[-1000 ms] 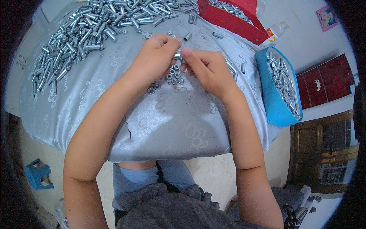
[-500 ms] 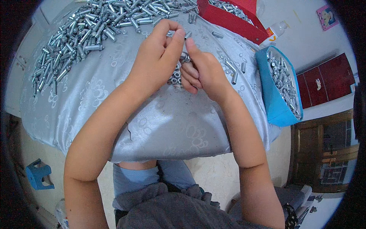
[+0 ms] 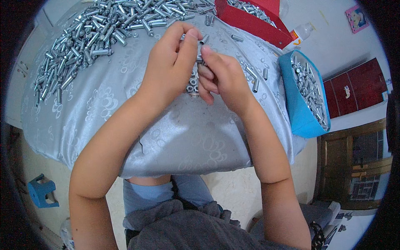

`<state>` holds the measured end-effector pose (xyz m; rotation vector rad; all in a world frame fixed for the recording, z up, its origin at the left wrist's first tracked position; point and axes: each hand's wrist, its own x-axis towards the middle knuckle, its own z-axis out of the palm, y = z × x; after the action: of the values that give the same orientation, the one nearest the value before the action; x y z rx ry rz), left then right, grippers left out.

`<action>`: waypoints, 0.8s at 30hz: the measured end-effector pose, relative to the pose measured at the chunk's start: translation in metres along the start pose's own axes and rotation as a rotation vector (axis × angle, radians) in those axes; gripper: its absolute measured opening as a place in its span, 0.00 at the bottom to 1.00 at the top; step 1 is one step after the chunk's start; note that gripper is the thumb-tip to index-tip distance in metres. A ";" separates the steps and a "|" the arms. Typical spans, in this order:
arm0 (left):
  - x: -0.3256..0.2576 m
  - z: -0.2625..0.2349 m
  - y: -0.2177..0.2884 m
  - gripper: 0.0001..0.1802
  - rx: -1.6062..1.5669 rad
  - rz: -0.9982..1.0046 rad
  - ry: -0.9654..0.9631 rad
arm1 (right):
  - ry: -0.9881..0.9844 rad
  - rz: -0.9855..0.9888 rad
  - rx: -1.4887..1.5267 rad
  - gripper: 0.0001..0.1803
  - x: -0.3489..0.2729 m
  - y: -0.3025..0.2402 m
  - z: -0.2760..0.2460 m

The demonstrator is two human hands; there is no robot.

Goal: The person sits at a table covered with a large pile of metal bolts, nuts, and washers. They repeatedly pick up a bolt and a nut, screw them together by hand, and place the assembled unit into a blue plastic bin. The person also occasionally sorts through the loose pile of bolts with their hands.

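Fingers are hiding much of the detail at the upper centre of the frame, where the left hand (image 3: 173, 62) is covering part of the tabletop and the right hand (image 3: 223, 73) is masking most of a small metal piece (image 3: 199, 59). A cluster of nuts (image 3: 192, 85) is showing only partly in the gap between the hands. The top edge is cutting off a heap of metal bolts (image 3: 100, 33) at upper left and a red box (image 3: 254, 23) of similar parts at upper right.

Both bare forearms are slanting inward from the lower corners, elbows bending outward, over a silvery tablecloth (image 3: 175, 141). The left hand is standing thumb side up, wrist raised; the right is leaning in from the other side, its lower fingers curling above the cloth.

The left thumb and forefinger are closing into a narrow loop just beside a loose sleeve (image 3: 204, 39); whether they are gripping anything, one cannot tell. The right hand is holding the metal piece between thumb and bent fingers, its lower fingers spreading slightly. More sleeves (image 3: 255, 85) are lying to its right, and a blue bin (image 3: 298, 112) of metal parts is sitting at centre right.
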<state>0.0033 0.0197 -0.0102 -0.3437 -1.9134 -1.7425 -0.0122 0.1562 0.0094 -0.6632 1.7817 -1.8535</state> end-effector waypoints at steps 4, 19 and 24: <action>-0.002 0.002 0.007 0.11 -0.123 -0.043 0.003 | 0.044 0.026 -0.077 0.27 -0.004 -0.007 0.004; 0.008 -0.027 0.037 0.14 -0.141 -0.565 -1.367 | 0.634 -0.327 0.227 0.17 0.006 -0.007 -0.035; 0.036 -0.036 0.013 0.29 -1.203 -0.405 -0.185 | 0.631 -0.359 0.233 0.15 0.004 -0.009 -0.039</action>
<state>-0.0119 -0.0190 0.0212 -0.5531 -0.8146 -3.0754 -0.0399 0.1836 0.0171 -0.3391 1.8364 -2.6937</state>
